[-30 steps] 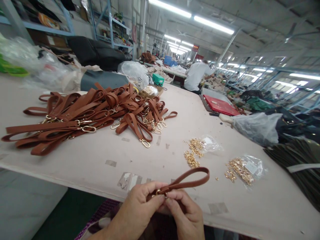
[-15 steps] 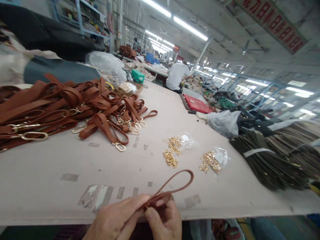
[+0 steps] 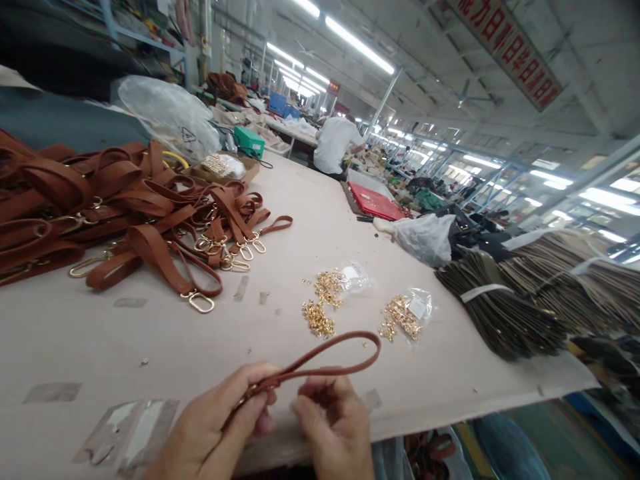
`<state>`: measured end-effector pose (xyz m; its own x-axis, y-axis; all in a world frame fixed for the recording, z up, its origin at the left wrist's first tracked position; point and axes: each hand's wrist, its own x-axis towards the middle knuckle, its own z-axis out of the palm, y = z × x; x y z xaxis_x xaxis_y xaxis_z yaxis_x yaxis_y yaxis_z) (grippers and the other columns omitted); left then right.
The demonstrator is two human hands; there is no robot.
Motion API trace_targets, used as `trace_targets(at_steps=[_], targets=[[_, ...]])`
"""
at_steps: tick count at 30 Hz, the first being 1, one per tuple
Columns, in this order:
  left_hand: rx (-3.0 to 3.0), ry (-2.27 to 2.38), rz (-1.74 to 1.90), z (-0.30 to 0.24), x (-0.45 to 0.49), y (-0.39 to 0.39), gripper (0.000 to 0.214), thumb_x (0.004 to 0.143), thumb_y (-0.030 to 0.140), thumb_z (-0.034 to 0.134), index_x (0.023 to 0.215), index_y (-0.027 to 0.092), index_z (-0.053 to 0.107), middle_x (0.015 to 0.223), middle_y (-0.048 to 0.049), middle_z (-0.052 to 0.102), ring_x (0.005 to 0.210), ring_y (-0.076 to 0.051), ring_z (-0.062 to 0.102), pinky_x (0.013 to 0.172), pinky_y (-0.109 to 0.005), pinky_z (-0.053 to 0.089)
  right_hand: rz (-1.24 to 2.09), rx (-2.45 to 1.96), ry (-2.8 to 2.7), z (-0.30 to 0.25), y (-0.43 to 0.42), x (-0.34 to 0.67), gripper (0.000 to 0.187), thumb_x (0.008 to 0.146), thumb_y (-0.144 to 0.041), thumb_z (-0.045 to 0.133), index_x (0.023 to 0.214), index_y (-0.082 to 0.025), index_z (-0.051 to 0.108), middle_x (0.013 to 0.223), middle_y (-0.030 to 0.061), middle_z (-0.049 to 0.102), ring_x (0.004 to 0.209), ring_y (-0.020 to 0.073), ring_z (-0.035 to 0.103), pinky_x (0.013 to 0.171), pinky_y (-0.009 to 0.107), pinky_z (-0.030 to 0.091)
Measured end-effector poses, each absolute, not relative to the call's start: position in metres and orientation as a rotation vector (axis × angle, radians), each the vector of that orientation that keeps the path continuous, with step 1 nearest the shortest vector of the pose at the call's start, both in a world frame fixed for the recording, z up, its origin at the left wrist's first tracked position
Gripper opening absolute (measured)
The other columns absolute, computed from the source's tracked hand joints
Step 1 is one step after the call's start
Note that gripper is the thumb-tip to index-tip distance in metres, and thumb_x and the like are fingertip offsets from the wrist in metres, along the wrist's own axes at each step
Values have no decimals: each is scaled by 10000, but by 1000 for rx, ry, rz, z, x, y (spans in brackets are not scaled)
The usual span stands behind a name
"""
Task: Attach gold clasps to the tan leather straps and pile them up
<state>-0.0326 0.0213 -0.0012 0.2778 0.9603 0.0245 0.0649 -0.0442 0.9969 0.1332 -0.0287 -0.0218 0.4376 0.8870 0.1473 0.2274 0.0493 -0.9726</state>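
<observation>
A narrow brown leather strap (image 3: 345, 370) is gripped near its lower end by my left hand (image 3: 220, 420), thumb on one side and fingers on the other. The strap's looped end points away to the right, over the table. Just beneath the loop, my right hand (image 3: 337, 423) has its fingers curled in toward the thumb, apart from the strap. Whether it holds something small is hidden. Beyond the hands lie a pile of small gold metal fittings (image 3: 319, 319) and another gold heap (image 3: 329, 287) spilling from a clear bag (image 3: 356, 277).
Brown leather straps with gold clasps (image 3: 133, 200) are heaped at the left. A second clear bag of gold fittings (image 3: 407, 317) lies right of centre. Bundled dark strips (image 3: 495, 307) sit at the right edge. Farther off are a red case (image 3: 377, 201), a green box (image 3: 249, 141) and a seated person (image 3: 334, 145).
My right hand has come away from the strap, which my left hand keeps hold of. The view has shifted, so the table's contents sit farther left.
</observation>
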Motion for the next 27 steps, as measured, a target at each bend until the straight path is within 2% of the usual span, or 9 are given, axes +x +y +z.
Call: trace_targets(at_steps=[4, 7, 9, 12, 15, 20, 27], targets=[[1295, 1151, 1001, 0, -35, 31, 468, 866, 535, 594, 1267, 304, 661, 604, 35, 586, 609, -156, 576, 695, -204, 485, 59, -1946, -1403, -12, -19, 211, 201, 899, -322, 547, 1017, -181, 628, 903, 73, 717, 781, 197, 676, 736, 310, 537], [1139, 1154, 949, -6, -38, 36, 577, 811, 599, 636, 1286, 272, 648, 555, 55, 512, 516, -128, 475, 530, -196, 432, -222, -2111, -1621, -17, -10, 250, 214, 918, -232, 448, 1040, -162, 609, 923, 96, 712, 828, 221, 684, 759, 346, 538], [1058, 1189, 936, -11, -39, 38, 645, 747, 622, 693, 1270, 245, 663, 526, 63, 468, 482, -118, 415, 453, -196, 375, -249, -2131, -1705, -22, -5, 261, 217, 908, -200, 429, 1015, -167, 616, 882, 91, 709, 828, 234, 677, 754, 357, 526], [1009, 1220, 932, -14, -41, 39, 647, 732, 605, 716, 1258, 232, 674, 485, 72, 439, 445, -112, 377, 434, -207, 363, -245, -2141, -1757, -24, 1, 266, 244, 901, -187, 413, 999, -167, 635, 854, 101, 712, 805, 254, 674, 735, 371, 509], [1005, 1172, 875, -10, -46, 40, 580, 737, 548, 728, 1213, 217, 704, 503, 56, 518, 480, -126, 459, 475, -216, 409, -245, -2180, -1781, -23, 4, 270, 276, 901, -214, 403, 1003, -161, 653, 879, 112, 729, 812, 272, 694, 742, 390, 513], [917, 1116, 811, 1, -48, 38, 434, 734, 433, 751, 1090, 185, 744, 628, 16, 662, 631, -155, 582, 643, -242, 481, -212, -2254, -1806, -26, 9, 281, 325, 897, -293, 392, 909, -176, 695, 913, 113, 760, 848, 275, 720, 783, 391, 531], [886, 944, 761, -7, -51, 33, 236, 763, 365, 724, 846, 161, 636, 626, 23, 660, 615, -128, 580, 633, -229, 422, -90, -2458, -1724, -20, 14, 291, 287, 856, -344, 443, 775, -233, 695, 788, 115, 759, 745, 302, 715, 667, 392, 503]])
